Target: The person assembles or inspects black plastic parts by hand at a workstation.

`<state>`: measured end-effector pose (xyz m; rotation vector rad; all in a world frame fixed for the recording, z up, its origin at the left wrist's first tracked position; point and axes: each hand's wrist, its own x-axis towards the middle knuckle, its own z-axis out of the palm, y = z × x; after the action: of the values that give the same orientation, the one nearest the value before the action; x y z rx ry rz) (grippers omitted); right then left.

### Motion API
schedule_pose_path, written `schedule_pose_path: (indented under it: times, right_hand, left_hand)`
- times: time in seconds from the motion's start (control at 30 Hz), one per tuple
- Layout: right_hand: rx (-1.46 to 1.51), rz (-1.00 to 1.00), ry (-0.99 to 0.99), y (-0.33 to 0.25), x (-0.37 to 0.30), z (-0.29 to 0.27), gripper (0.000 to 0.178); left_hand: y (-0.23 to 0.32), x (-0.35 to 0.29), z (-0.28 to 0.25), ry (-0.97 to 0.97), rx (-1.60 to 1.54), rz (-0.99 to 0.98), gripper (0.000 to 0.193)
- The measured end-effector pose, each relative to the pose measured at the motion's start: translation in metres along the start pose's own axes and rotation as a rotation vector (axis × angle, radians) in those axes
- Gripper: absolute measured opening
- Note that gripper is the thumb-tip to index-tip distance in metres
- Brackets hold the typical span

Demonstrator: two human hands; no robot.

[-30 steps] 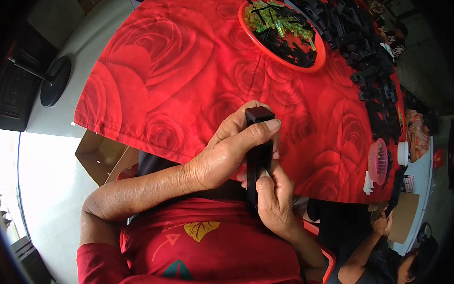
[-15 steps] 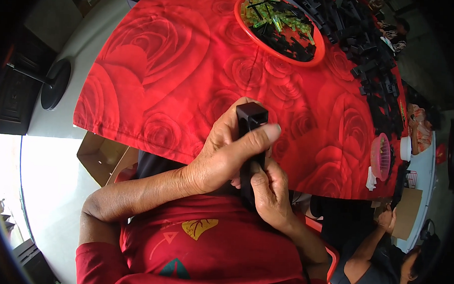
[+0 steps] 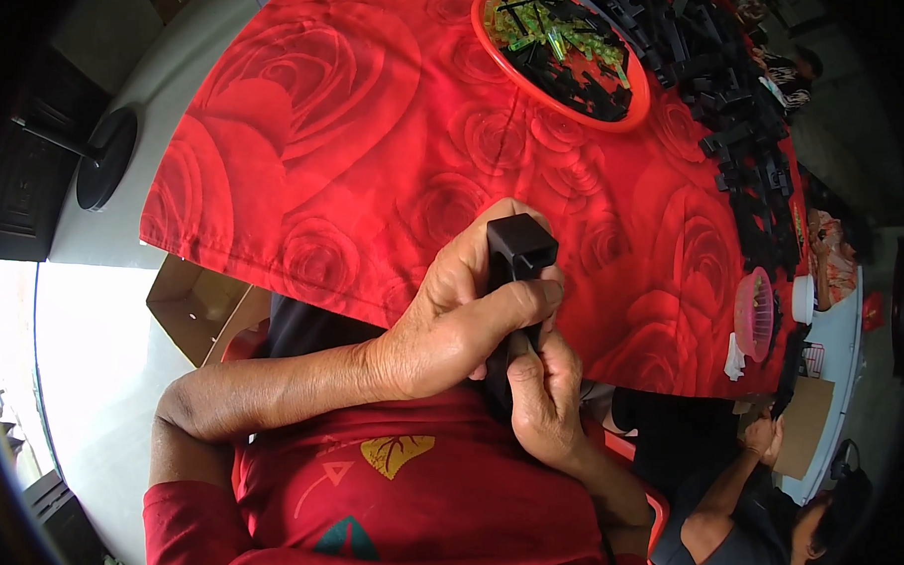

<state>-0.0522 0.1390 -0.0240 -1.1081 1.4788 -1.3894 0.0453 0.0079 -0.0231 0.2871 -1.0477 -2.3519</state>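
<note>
A long black plastic piece (image 3: 520,237) with a squared, box-like end is held upright between both hands, just off the near edge of the table. My left hand (image 3: 461,318) wraps round its upper part, thumb laid across the front below the boxy end. Lower down, my right hand (image 3: 545,395) pinches the same piece between thumb and fingers. The lower end is partly hidden behind the hands and against my red shirt. What the right fingertips press on cannot be made out.
A red rose-patterned cloth (image 3: 357,160) covers the table. On it are a red tray (image 3: 499,70) of small green and black parts, a heap of black pieces (image 3: 736,143) and a pink basket (image 3: 755,313). A co-worker's hand (image 3: 763,438) is at the right; a cardboard box (image 3: 187,308) stands left.
Both hands and the black piece have shifted slightly right. My left thumb now lies lower across the piece, and the boxy end has tilted a little. The grip is kept.
</note>
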Motion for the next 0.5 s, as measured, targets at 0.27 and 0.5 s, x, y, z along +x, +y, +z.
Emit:
schedule_pose_path:
  times: [0.27, 0.5]
  right_hand:
    - [-0.099, -0.062, 0.075, -0.009, 0.004, -0.006, 0.021]
    - [-0.157, 0.030, 0.089, -0.005, 0.006, -0.015, 0.017]
  left_hand:
    - [0.005, 0.002, -0.012, -0.077, 0.400, 0.161, 0.037]
    - [0.020, -0.001, -0.010, -0.087, 0.664, -0.118, 0.039]
